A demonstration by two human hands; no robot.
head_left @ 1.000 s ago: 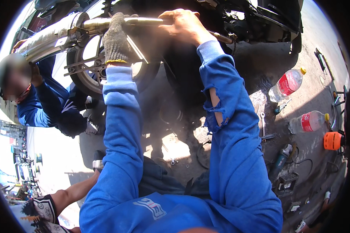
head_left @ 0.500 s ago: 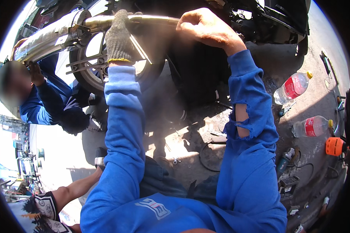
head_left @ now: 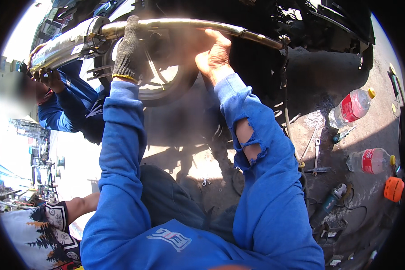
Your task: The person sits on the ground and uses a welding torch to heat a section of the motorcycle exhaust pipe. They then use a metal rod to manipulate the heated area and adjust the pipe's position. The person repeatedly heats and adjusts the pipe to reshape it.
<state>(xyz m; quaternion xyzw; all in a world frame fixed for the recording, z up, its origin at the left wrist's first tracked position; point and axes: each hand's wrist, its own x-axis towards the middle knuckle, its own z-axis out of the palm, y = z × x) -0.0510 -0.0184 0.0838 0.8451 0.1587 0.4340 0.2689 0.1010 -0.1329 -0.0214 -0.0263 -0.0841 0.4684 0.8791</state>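
Note:
A long metal exhaust pipe runs across the top of the view, widening into a silver muffler at the left. My left hand, in a grey knit glove, grips the pipe just right of the muffler. My bare right hand holds the pipe from below near its middle. Both my sleeves are blue; the right one is torn at the elbow. Behind the pipe is a motorcycle wheel. A co-worker in blue holds the muffler's far left end.
On the dusty concrete at right lie two plastic bottles with red labels, wrenches, an angle grinder with cable, and an orange object. Another person's arm reaches in at lower left.
The view has shifted right, so the pipe and both hands sit further right in frame. My right hand has moved from on top of the pipe to under it. Left hand keeps its grip.

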